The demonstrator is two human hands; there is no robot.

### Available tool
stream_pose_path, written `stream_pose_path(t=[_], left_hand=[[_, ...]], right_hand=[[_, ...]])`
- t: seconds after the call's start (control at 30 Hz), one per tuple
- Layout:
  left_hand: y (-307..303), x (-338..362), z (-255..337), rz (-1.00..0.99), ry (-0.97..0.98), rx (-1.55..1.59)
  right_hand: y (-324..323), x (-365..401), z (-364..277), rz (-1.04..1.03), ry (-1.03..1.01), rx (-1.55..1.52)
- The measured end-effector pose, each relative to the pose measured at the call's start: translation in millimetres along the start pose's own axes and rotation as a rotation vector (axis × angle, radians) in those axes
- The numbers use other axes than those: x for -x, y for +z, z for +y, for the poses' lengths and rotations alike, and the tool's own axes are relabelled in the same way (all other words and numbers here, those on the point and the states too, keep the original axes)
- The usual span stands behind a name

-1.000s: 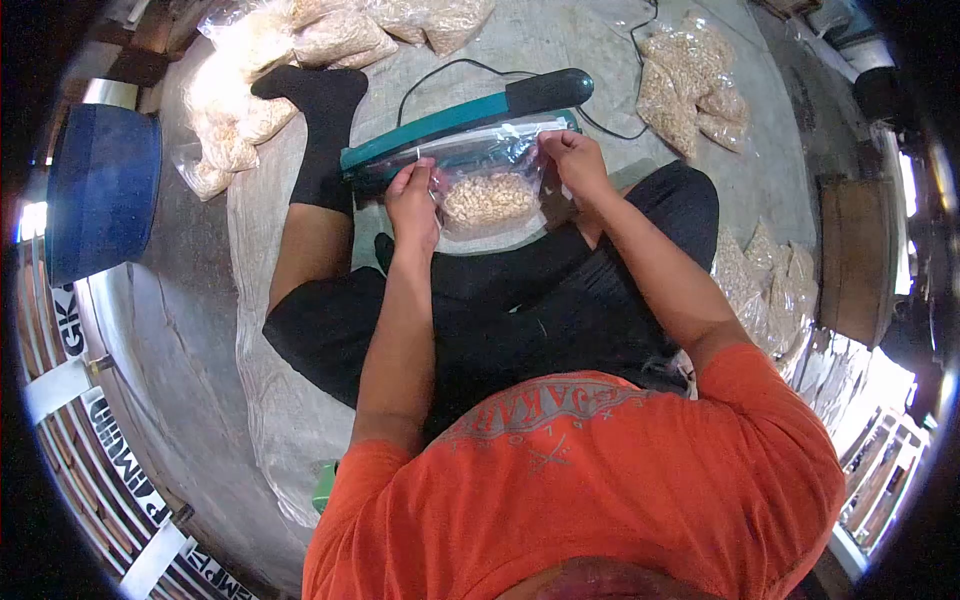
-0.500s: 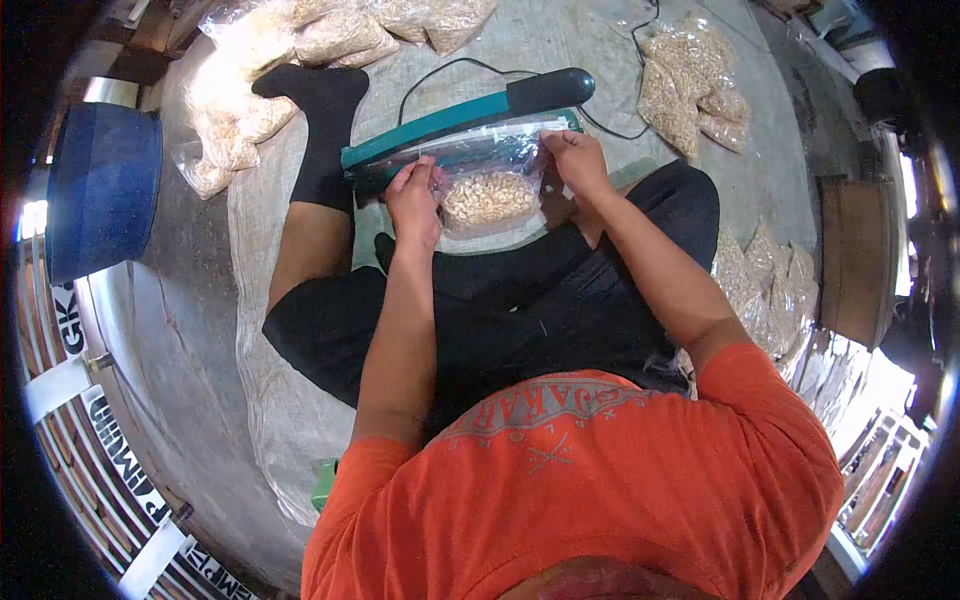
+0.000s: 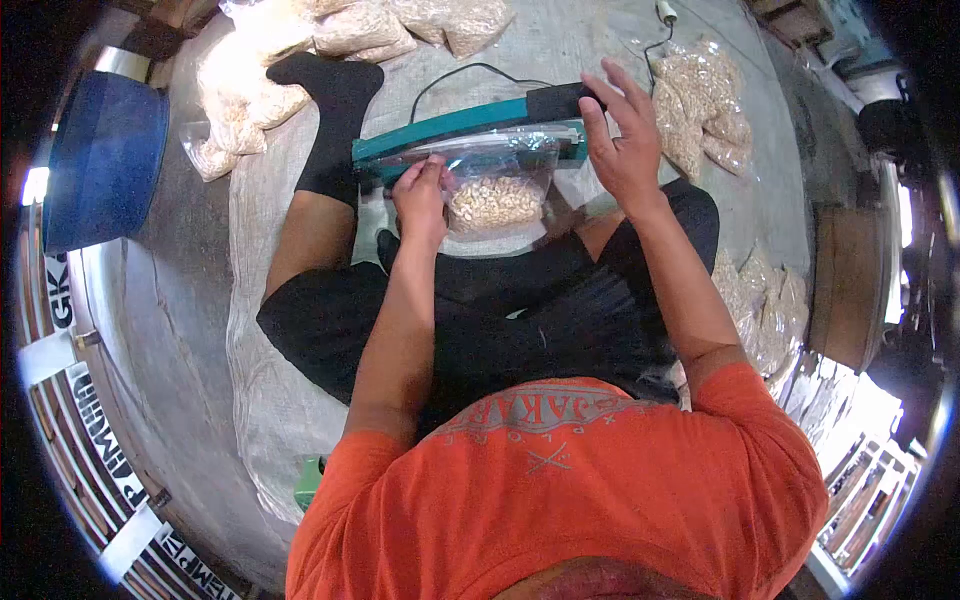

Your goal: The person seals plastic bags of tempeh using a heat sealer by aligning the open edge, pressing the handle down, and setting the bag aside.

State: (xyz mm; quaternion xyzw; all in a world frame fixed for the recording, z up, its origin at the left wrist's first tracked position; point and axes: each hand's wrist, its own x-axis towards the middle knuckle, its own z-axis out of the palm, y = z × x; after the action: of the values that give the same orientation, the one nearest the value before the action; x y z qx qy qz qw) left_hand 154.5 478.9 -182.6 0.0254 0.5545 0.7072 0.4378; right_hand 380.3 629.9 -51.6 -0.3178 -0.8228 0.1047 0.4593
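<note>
1. Head view: the left hand [image 3: 421, 208] has its fingers pinched shut on the upper left edge of a clear bag [image 3: 497, 203] of pale pieces.
2. The right hand [image 3: 628, 150] is raised, fingers loosely open, by the black grip [image 3: 555, 101]; contact is unclear.
3. The bag's top lies along the teal sealer [image 3: 450, 129].
4. Beyond, filled bags [image 3: 365, 32] lie on the pale sheet [image 3: 560, 45].

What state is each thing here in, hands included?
Small bag: part filled; sealed or not, unclear
Sealer arm: apparently raised
Left hand: closed on the small bag's edge
Right hand: open, at the sealer arm's dark end
Cord: loosely curved
Other bags: filled, lying down
Mat: spread out, wrinkled
</note>
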Motion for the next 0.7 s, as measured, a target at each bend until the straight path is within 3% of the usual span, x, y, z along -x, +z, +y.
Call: stream_pose_path(t=[0.37,0.7], left_hand=[[-2.5,-0.7,-2.6,-0.040,0.005,-0.020],[-6.9,-4.3,-11.0,-0.012,-0.011,-0.045]], right_hand=[[35.7,53.0,46.8,-0.134,0.197,0.053],[45.2,67.1,57.2,-0.081,0.218,0.070]])
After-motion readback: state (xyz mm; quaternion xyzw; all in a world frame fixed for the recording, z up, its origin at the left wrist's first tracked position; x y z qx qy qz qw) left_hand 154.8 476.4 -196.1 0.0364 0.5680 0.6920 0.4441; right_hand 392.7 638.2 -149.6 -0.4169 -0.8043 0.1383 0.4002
